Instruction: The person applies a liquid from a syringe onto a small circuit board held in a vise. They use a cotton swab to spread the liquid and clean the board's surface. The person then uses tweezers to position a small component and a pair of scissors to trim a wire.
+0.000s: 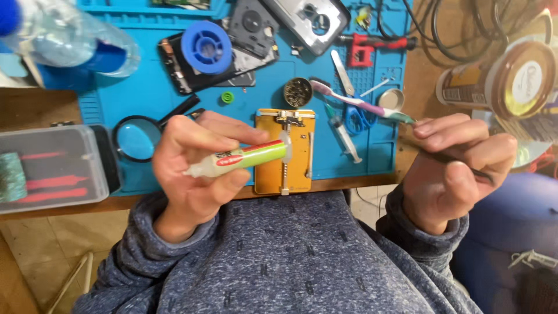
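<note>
Head view, looking down over my lap: my left hand [195,160] is wrapped around a tube [238,159], fingers curled tight about its pale end, thumb pressed along the top. Its body is light green with a red band, and it lies nearly level, its far end pointing right over a yellow jig [285,152] that sits at the near edge of the blue mat [145,87]. The tube's tip hangs just above the jig's middle clamp; whether it touches I cannot tell.

My right hand [456,166] is off to the right, past the mat's edge, fingers closed around a thin dark tool [447,157]. It looks like tweezers, but the grip hides most of it. Its tip points left toward the mat, and the other end sticks out past my knuckles.

On the mat beyond the jig lie a small round tin [298,92], a toothbrush [354,102] slanting right, a syringe [343,134], and blue scissors [359,119] under the brush. Further back sit a blue spool [206,47] on top of an opened phone [174,64], and a grey phone shell [311,20]. A magnifier [136,139] lies just left of my left hand, and a small green ring [227,97] sits between spool and jig. A red-handled tool [372,46] rests near the top right of the mat.

Left of the mat stands a clear box [49,168] with red strips inside, and a plastic bottle [70,38] lies at the top left corner. A jar [505,78] with a yellow lid tilts on the right. My grey-blue sweater [279,256] fills the bottom.
</note>
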